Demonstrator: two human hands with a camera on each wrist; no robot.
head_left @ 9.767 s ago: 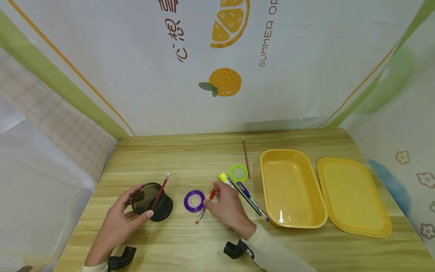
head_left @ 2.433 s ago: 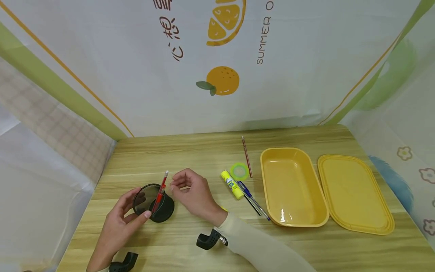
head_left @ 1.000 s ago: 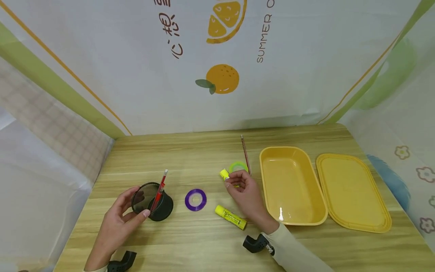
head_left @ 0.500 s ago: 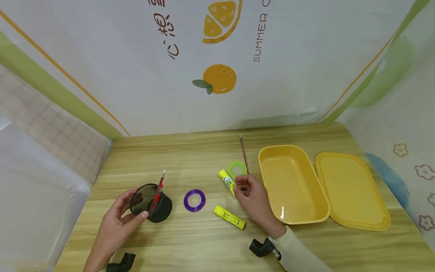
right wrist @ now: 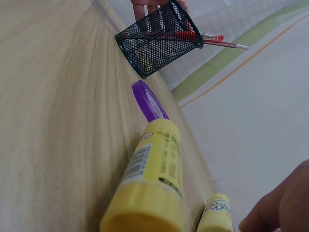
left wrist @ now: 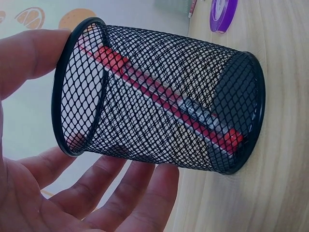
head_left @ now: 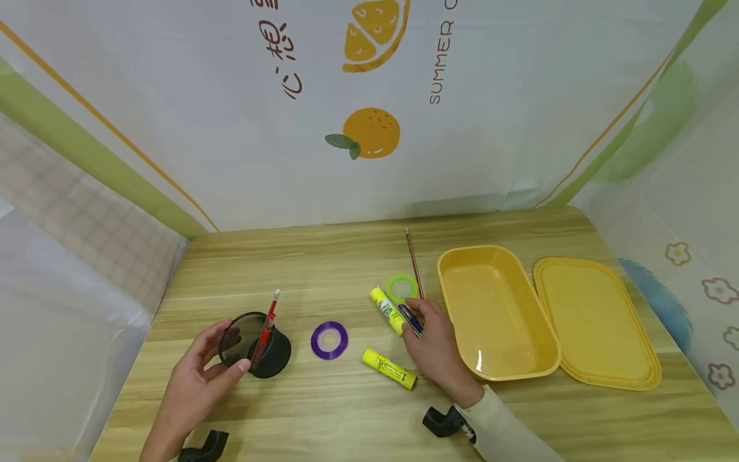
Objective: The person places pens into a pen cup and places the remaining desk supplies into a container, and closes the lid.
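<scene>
My left hand (head_left: 199,378) grips a black mesh pen holder (left wrist: 159,101) by its rim, thumb on one side and fingers on the other. Inside lean a pencil (head_left: 272,314) with a white eraser end and a red pen (head_left: 265,335). My right hand (head_left: 435,343) is low over the table, with thumb and forefinger apart on either side of a blue-capped pen (head_left: 411,319); the rest of that pen is hidden beneath the hand. A yellow glue stick (head_left: 387,310) lies right by the thumb. Another glue stick (right wrist: 152,179) lies nearer the front.
A purple tape roll (head_left: 330,341) lies between the hands. Behind the right hand are a green tape roll (head_left: 401,289) and a red pencil (head_left: 413,260). To the right stand a yellow tub (head_left: 491,308) and its flat lid (head_left: 597,324).
The red pen went into the holder. My right hand then laid a glue stick near the front and moved right to the blue-capped pen. My left hand keeps its hold.
</scene>
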